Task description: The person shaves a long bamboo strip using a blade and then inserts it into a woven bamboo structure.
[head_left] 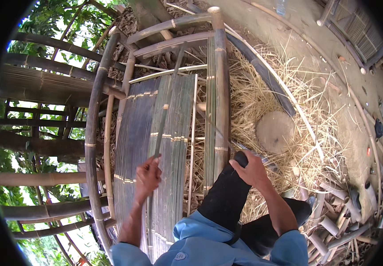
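My left hand (148,177) is closed around a long, narrow, dark bamboo slat (166,104). The slat runs lengthwise over a bamboo seat panel (134,128), its far end close to the end rails. Pale node bands cross the panel's grey and green slats. My right hand (250,169) rests on my black-trousered knee (227,184), thumb and fingers apart; some fingertips are hidden. Just beyond that knee stands a thick bamboo post (221,97), part of the frame around the panel. A light strip (193,137) lies along the panel's right edge.
Straw-like bamboo shavings (249,99) cover the ground at the right around a round wooden block (275,131). Cut bamboo pieces (329,226) are heaped at the lower right. Bamboo rails (45,179) stand along the left. A long pale strip (289,93) curves over the shavings.
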Motion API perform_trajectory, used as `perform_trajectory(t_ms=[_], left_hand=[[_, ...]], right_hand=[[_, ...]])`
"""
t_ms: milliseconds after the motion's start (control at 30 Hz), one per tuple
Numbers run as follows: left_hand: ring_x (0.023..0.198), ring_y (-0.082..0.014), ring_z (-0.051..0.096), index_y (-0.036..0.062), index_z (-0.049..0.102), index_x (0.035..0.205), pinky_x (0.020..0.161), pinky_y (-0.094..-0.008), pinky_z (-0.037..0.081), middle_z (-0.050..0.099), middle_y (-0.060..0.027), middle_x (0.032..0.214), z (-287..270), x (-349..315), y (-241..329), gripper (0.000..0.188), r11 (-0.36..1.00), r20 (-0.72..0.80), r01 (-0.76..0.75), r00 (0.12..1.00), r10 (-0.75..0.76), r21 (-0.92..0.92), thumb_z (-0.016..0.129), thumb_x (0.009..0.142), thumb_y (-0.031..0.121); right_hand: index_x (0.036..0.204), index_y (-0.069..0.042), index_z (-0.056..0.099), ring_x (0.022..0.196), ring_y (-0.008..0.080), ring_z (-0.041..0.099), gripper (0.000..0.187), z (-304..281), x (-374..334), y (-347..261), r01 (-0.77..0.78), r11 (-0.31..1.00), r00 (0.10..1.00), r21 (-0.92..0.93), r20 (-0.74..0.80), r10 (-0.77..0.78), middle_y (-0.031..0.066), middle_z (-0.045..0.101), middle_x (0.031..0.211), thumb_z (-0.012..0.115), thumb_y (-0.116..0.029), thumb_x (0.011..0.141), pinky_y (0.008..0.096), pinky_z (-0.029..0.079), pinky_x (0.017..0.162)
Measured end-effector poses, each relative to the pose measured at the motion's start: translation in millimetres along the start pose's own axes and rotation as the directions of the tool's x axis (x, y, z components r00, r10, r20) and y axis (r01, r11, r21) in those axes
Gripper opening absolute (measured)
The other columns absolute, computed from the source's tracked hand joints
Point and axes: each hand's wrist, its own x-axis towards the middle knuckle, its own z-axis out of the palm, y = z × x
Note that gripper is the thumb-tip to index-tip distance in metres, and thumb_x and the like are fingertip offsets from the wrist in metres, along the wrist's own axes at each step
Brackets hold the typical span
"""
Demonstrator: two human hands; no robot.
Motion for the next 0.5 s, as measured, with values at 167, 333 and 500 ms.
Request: perform_trajectory(t_ms=[167, 333, 500], left_hand=[[0.041, -0.0048, 0.038, 0.0024, 0.065, 0.126, 0.035, -0.0248, 0.028, 0.044, 0.0046, 0.058, -30, 10, 69, 0.039, 0.992, 0.292, 0.086, 0.950, -0.111, 0.095, 0.057, 0.103, 0.033], [0.049, -0.0061, 0.046, 0.0028, 0.067, 0.124, 0.041, -0.0275, 0.037, 0.048, 0.0032, 0.061, 39, 5, 79, 0.037, 0.888, 0.679, -0.419, 0.710, 0.189, 0.191, 0.055, 0.104, 0.031], [0.056, -0.0219, 0.056, -0.0018, 0.063, 0.098, 0.057, -0.0415, 0.045, 0.053, -0.0137, 0.062, 110, -41, 82, 0.030, 0.524, 0.737, -0.846, 0.290, 0.611, -0.101, 0.055, 0.103, 0.027]], right_hand=[[0.101, 0.001, 0.060, 0.071, 0.0201, 0.067, 0.054, -14, -20, -13, -0.067, 0.940, 0.964, 0.334, -0.222, 0.147, 0.0114, 0.066, 0.078, 0.082, -0.044, 0.083, 0.0360, 0.054, 0.061], [0.115, 0.001, 0.052, 0.066, 0.0144, 0.066, 0.045, -29, -47, -20, 0.009, 0.615, 0.843, 0.789, -0.337, 0.420, 0.0152, 0.070, 0.094, 0.074, -0.031, 0.093, 0.0256, 0.049, 0.045], [0.111, 0.000, 0.054, 0.065, 0.0141, 0.064, 0.043, -49, -88, -23, 0.326, 0.504, 0.576, 0.800, -0.591, 0.565, 0.0203, 0.072, 0.108, 0.069, -0.036, 0.096, 0.0261, 0.051, 0.048]])
